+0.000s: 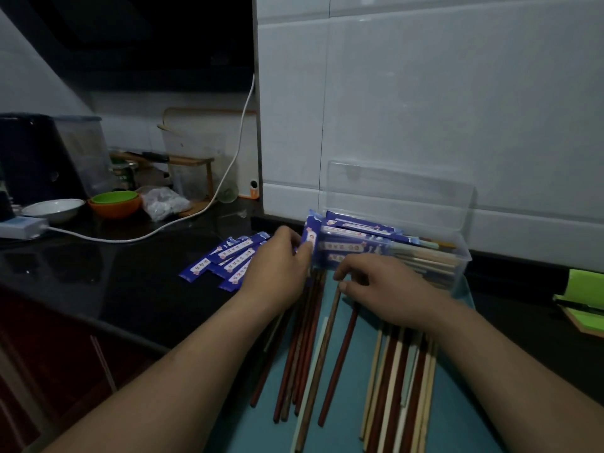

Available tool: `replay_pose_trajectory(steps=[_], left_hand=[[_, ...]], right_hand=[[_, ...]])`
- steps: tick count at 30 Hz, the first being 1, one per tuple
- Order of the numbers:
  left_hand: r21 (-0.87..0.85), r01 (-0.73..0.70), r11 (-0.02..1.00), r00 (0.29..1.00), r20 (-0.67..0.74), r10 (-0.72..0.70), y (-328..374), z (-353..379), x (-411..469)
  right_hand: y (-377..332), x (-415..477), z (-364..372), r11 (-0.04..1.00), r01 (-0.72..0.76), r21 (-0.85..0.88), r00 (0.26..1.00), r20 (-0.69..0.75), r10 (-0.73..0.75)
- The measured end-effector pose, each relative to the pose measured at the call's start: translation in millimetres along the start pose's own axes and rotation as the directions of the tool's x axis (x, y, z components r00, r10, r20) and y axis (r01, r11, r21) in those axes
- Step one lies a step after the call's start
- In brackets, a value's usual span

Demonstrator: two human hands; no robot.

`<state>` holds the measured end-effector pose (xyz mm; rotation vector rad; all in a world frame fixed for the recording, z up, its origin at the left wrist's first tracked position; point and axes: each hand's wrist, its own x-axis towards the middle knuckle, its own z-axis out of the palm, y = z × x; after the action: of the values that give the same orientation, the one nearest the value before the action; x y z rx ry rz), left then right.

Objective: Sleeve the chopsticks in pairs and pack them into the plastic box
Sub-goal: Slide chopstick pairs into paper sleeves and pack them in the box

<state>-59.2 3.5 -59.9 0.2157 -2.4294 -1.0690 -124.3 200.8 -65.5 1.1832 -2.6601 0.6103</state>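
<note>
A clear plastic box point(461, 256) with its lid up stands against the white wall, holding several chopstick pairs in blue sleeves point(359, 238). My left hand point(277, 269) pinches an upright blue sleeve point(312, 238) at the box's left end. My right hand point(389, 289) rests just in front of the box, its fingertips on the top ends of a brown chopstick point(322, 354) and a dark red chopstick point(340, 361). More loose chopsticks point(398, 387), dark red and pale, lie on a teal mat point(346, 429). Empty blue sleeves point(225, 256) lie fanned on the black counter to the left.
A white cable point(183, 220) runs across the black counter from a power strip point(23, 227). Bowls point(112, 204), a plastic bag and jars stand at the back left. A green pad point(585, 289) lies at the right. The counter edge drops off at lower left.
</note>
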Motion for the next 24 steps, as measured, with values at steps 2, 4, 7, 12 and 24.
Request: replay_pose_trajectory(steps=[2,4,7,12,24], left_hand=[[-0.044,-0.065,0.997,0.996,0.066,0.067,0.5,5.7,-2.2],[-0.085,-0.108,0.991,0.987,0.114,0.117,0.9,9.9,-4.2],[-0.117,-0.127,0.985,0.976,0.161,0.145,-2.9,12.1,-3.8],[-0.255,-0.151,0.955,0.949,0.233,0.212,-8.1,8.3,-3.3],[0.442,-0.142,0.886,0.970,0.240,0.035,-2.6,4.3,-12.2]], right_hand=[[-1.2,1.9,1.3,0.997,-0.018,0.081,0.999,-0.036,0.021],[-1.7,3.6,0.7,0.984,-0.049,0.173,0.994,-0.084,0.064],[-2.7,4.2,-0.2,0.980,-0.084,0.181,0.992,-0.077,0.099],[-4.6,3.7,-0.6,0.902,-0.163,0.400,0.975,-0.075,0.209],[-8.8,2.1,-6.4,0.846,-0.300,0.441,0.944,0.008,0.331]])
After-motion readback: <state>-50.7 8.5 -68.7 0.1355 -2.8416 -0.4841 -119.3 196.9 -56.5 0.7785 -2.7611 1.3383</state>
